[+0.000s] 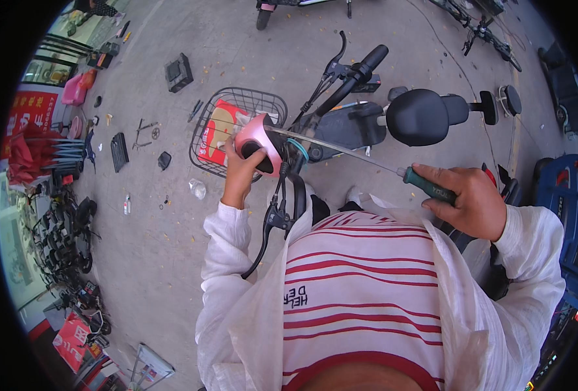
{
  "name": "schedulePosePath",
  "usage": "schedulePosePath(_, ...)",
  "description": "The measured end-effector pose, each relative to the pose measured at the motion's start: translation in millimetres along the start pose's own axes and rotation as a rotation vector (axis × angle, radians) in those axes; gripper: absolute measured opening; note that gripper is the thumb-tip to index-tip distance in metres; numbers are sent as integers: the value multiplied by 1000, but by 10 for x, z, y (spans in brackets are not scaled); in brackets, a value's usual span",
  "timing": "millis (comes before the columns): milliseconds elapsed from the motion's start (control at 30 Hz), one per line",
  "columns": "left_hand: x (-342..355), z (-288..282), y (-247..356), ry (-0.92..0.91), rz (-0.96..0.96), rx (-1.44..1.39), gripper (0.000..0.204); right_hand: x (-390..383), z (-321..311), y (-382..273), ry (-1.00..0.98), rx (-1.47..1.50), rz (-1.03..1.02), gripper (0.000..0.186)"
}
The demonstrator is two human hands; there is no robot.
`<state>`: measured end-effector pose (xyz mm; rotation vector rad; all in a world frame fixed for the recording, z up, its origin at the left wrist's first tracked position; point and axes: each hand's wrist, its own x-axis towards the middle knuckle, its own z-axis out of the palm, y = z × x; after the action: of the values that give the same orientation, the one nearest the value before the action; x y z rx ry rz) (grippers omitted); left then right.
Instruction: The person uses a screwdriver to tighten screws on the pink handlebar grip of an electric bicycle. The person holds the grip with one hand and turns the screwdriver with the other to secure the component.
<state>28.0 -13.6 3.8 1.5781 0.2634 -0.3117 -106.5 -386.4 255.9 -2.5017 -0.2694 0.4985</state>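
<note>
At the front of a scooter (351, 127), between wire basket (253, 99) and handlebar (333, 99): with left hand (240, 168), grips a pink shell (270, 144), thumb over its dark opening, other fingers at its left side, partly hidden. With right hand (468, 199), clasps a long screwdriver (425, 184) by its green handle, fingers wrapped round, one stretched forward along the top. Metal shaft slanting up and leftward to the shell's right edge; cannot tell whether touching or slipped inside.

Just beside the shell, a teal cable (304, 149), curving near the handlebar stem. Under and left of the shell, in the basket, a red and tan packet (220, 124). Farther along the bar, a black grip (375, 58) and brake lever (341, 45). To the right, a rounded black seat (418, 117).

Nearer the body, loose white sleeves (227, 234) and a red-striped shirt (360, 287).

Out on the concrete ground (152, 260): a black box (179, 73), crumpled clear plastic (197, 189), a flat black ribbed piece (119, 152). At far left, a red cloth bundle (31, 153), a pink chair (74, 90), a cluster of dark bikes (67, 228). At upper right, a bicycle (481, 29); at far right, a blue vehicle (562, 202), cut by the dark rim.
</note>
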Motion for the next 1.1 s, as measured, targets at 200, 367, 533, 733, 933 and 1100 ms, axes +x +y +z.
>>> schedulePosePath(200, 93, 136, -124, -7, -29, -47, 94, 57, 40, 47, -63, 203, 130, 51)
schedulePosePath(367, 256, -14, -328, -24, 157, 109, 95, 27, 11, 44, 87, -325, -64, 48)
schedulePosePath(533, 191, 69, -196, -20, 192, 187, 94, -10, 34, -6, 101, -549, -137, 50)
schedulePosePath(733, 231, 26, -307, -9, 268, 148, 92, 53, 43, -44, 50, -380, -89, 46)
schedulePosePath(933, 104, 166, -117, 28, 127, 42, 89, 113, 84, -56, -47, 238, 156, 39)
schedulePosePath(1100, 156, 154, -219, 48, 183, 42, 85, 135, 79, -115, -97, 378, 258, 39)
